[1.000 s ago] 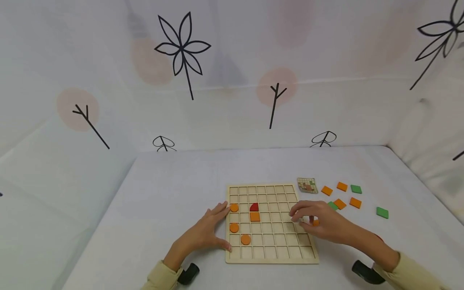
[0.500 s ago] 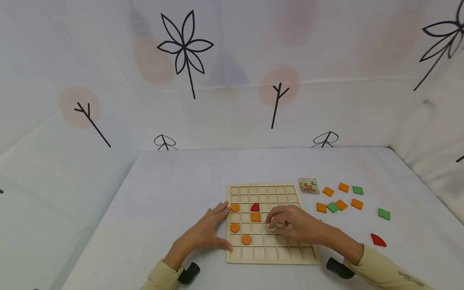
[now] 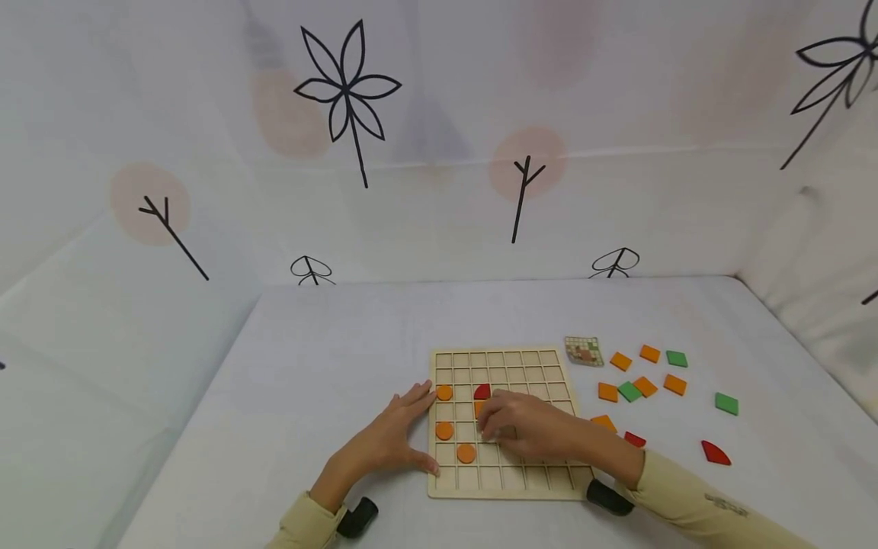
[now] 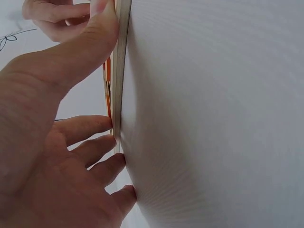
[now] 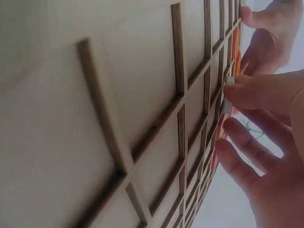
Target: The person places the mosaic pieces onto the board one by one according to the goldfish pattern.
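Note:
A wooden grid board (image 3: 521, 482) lies flat on the table. My left hand (image 3: 386, 441) rests along its left edge, fingers spread and thumb at the near corner; in the left wrist view the fingertips touch the rim. My right hand (image 3: 524, 425) is low over the board's middle. Between its thumb and finger it pinches a small white piece (image 5: 228, 102), mostly hidden in the head view. Just beyond those fingers are an orange square (image 3: 479, 409), partly covered, and a red quarter-round piece (image 3: 482, 391). Orange discs (image 3: 466, 454) occupy cells nearer my left hand.
Right of the board lie several loose orange squares (image 3: 675, 384), green squares (image 3: 727, 403) and red pieces (image 3: 716, 452). A small printed pattern card (image 3: 584, 351) sits by the board's far right corner. White cloth walls surround the table.
My right hand has moved left across the board, from its right side to beside the orange square, carrying the white piece. The left hand has stayed at the board's edge.

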`<state>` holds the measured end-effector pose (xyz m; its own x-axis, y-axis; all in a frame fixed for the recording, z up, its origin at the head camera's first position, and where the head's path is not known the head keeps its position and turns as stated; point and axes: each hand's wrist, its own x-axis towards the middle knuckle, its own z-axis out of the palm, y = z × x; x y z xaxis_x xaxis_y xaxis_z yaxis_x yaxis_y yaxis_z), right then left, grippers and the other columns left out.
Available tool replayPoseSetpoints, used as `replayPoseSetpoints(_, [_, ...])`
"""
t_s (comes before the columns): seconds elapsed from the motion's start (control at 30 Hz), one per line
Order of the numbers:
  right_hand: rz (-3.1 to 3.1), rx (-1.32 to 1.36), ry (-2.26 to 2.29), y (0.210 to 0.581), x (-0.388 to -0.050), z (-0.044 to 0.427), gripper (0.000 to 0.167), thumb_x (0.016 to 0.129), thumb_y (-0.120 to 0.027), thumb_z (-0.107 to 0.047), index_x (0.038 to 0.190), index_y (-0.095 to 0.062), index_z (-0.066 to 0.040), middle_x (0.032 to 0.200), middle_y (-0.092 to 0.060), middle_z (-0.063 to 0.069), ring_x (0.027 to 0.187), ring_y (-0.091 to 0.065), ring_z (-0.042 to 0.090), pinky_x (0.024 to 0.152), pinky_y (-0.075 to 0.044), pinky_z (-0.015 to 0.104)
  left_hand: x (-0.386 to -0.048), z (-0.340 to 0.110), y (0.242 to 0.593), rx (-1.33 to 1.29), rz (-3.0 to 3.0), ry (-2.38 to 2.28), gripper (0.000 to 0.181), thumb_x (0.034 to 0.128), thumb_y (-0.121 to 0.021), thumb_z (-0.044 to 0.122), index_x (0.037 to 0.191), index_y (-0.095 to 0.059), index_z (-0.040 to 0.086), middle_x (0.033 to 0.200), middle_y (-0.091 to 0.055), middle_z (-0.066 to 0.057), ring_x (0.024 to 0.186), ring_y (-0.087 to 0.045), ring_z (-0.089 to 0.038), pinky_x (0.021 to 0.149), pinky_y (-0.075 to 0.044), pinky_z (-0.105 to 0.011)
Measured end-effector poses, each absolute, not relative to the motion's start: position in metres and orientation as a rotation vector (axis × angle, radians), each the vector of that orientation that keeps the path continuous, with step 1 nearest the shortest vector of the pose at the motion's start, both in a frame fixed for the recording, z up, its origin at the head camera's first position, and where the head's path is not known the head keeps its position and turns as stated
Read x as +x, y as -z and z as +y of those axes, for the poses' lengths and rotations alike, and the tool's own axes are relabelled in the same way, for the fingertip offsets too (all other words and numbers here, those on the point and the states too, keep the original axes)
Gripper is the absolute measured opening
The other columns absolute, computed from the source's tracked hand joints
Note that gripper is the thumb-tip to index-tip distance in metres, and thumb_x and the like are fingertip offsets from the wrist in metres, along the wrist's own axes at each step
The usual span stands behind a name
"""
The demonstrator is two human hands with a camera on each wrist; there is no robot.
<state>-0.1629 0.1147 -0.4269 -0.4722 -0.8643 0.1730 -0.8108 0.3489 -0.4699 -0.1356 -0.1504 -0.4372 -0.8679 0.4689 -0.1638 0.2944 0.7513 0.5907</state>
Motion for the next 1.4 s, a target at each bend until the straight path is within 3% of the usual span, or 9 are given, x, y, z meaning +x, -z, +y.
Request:
replayPoseSetpoints(0.53, [2.47, -1.631, 0.892, 0.431, -0.166, 0.11, 0.016, 0.082, -0.068, 0.005, 0.082, -0.073, -0.01, 0.1, -0.062, 0.001, 0.088, -0.058, 0.009, 0.077, -0.052, 0.021, -0.136, -0.151, 0.439, 0.6, 2.647, -0.83, 0.108, 0.0599, -0.085, 0.046, 0.147, -0.034, 0.008, 0.156, -0.02, -0.003, 0.143, -0.015, -0.023, 0.115, -0.013, -0.049])
replayPoseSetpoints(0.77, [2.49, -1.456, 0.945, 0.425, -0.167, 0.12, 0.017, 0.082, -0.067, 0.002, 0.089, -0.074, -0.012, 0.102, -0.062, -0.004, 0.091, -0.056, 0.008, 0.077, -0.053, 0.025, -0.136, -0.151, 0.439, 0.613, 2.656, -0.829, 0.108, 0.0595, -0.086, 0.045, 0.147, -0.035, 0.007, 0.156, -0.021, -0.005, 0.143, -0.016, -0.024, 0.115, -0.012, -0.049])
replayPoseSetpoints(1.2, [2.643, -1.169, 0.918, 0.407, -0.159, 0.183, 0.022, 0.082, -0.069, -0.002, 0.098, -0.071, -0.016, 0.103, -0.059, -0.008, 0.088, -0.056, 0.016, 0.066, -0.052, 0.026, -0.136, -0.15, 0.439, 0.602, 2.668, -0.813, 0.108, 0.0591, -0.085, 0.046, 0.147, -0.035, 0.008, 0.156, -0.021, -0.004, 0.143, -0.015, -0.023, 0.116, -0.011, -0.047])
replayPoseSetpoints(1.4, [2.704, -1.107, 0.923, 0.409, -0.151, 0.218, 0.025, 0.081, -0.072, -0.004, 0.101, -0.069, -0.018, 0.104, -0.058, -0.008, 0.085, -0.056, 0.013, 0.064, -0.052, 0.024, -0.135, -0.149, 0.438, 0.586, 2.66, -0.815, 0.108, 0.0589, -0.085, 0.046, 0.147, -0.035, 0.008, 0.156, -0.021, -0.004, 0.143, -0.015, -0.023, 0.116, -0.011, -0.047])
